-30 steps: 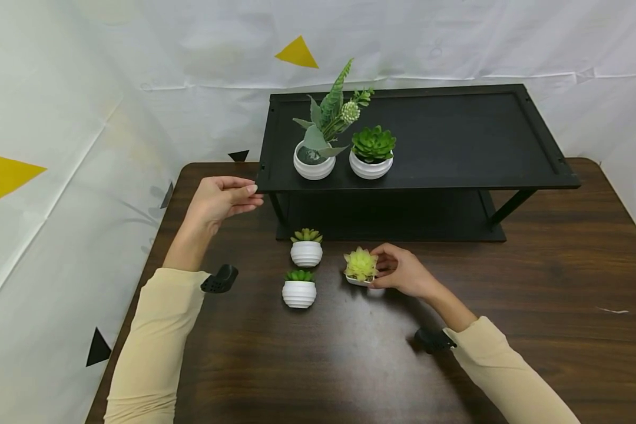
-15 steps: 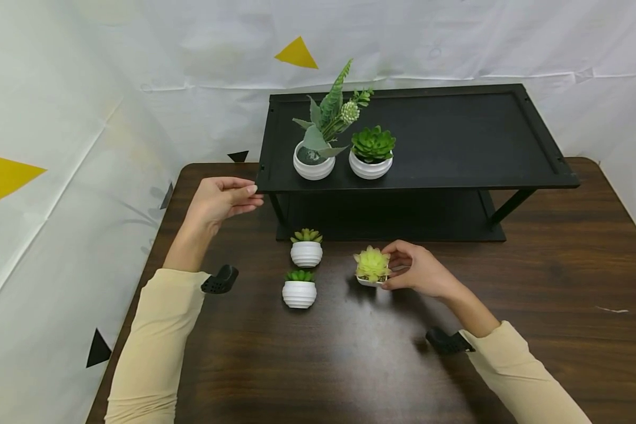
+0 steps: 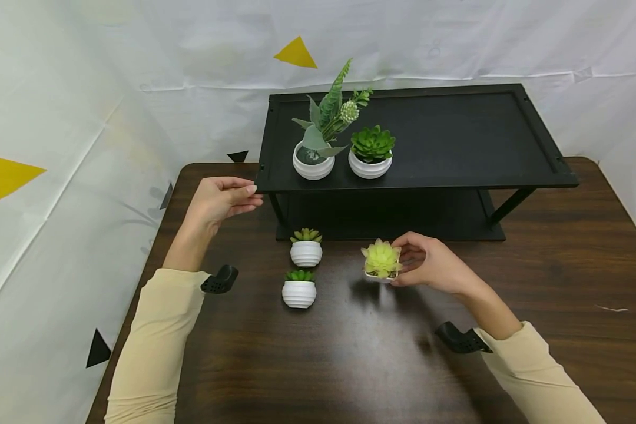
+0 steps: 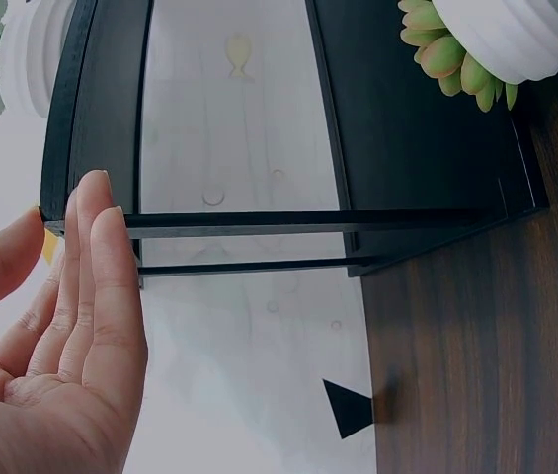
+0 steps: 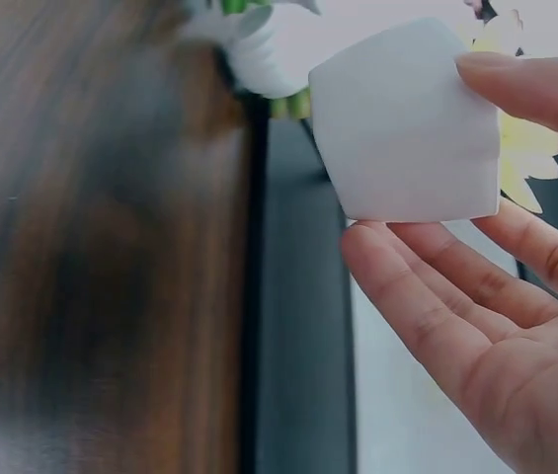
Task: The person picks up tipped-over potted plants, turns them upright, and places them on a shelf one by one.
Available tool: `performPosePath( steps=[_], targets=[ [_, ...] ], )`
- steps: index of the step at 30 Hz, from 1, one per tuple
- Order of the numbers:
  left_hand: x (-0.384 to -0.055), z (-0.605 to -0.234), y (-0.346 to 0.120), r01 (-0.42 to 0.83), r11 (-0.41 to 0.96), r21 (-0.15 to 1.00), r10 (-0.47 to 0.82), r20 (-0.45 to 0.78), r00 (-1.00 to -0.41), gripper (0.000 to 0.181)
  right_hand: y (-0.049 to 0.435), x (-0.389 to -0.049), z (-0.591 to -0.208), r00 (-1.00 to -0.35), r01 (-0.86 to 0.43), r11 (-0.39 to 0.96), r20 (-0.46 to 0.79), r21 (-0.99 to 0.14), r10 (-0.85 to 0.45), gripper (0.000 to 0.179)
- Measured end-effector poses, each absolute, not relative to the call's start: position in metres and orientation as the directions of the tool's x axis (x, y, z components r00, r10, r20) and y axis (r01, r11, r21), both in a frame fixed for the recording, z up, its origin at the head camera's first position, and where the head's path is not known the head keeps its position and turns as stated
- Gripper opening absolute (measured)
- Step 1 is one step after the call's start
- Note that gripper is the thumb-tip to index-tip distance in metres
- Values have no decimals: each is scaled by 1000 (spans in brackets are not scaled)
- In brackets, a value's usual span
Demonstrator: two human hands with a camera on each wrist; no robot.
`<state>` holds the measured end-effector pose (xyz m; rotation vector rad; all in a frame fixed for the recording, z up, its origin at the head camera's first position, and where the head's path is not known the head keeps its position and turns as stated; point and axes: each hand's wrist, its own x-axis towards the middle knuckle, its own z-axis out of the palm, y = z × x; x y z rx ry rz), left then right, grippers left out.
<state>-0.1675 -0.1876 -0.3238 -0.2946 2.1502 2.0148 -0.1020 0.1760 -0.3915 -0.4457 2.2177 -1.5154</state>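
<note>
My right hand holds a small yellow-green potted succulent by its square white pot, thumb on one side and fingers on the other. The pot is raised off the table, its shadow below it, in front of the black two-tier shelf. At the shelf's top left front corner, my left hand pinches the board's edge between thumb and fingers. A tall leafy plant in a white pot and a green succulent in a white pot stand on the upper board.
Two small succulents in round white pots, a farther one and a nearer one, stand on the brown wooden table left of the right hand. White sheeting hangs behind and along the left.
My right hand has carried the yellow-green succulent rightward, up off the table and slightly toward the shelf. My left hand stays at the shelf corner.
</note>
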Motion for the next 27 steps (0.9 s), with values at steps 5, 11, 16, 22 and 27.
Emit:
performPosePath(
  steps=[5, 11, 16, 22, 27],
  targets=[
    [-168, -324, -187, -263, 65, 963, -21, -262, -965, 22, 180, -102, -378, -861, -46, 358, -146, -932, -488, 49],
    [-167, -323, -187, -262, 69, 963, -24, -261, -965, 21, 182, -102, -361, -857, -54, 366, -145, -929, -494, 49],
    [-168, -323, -188, -257, 73, 964, 6, -258, -966, 26, 184, -104, -349, -857, -70, 368, -132, -927, -498, 50],
    [-168, -322, -188, -258, 63, 964, 6, -259, -966, 24, 187, -106, -338, -859, -63, 340, -122, -938, -497, 50],
    [-168, -322, -188, -259, 64, 964, 2, -260, -966, 23, 189, -108, -331, -863, -49, 334, -129, -941, -488, 51]
  ],
)
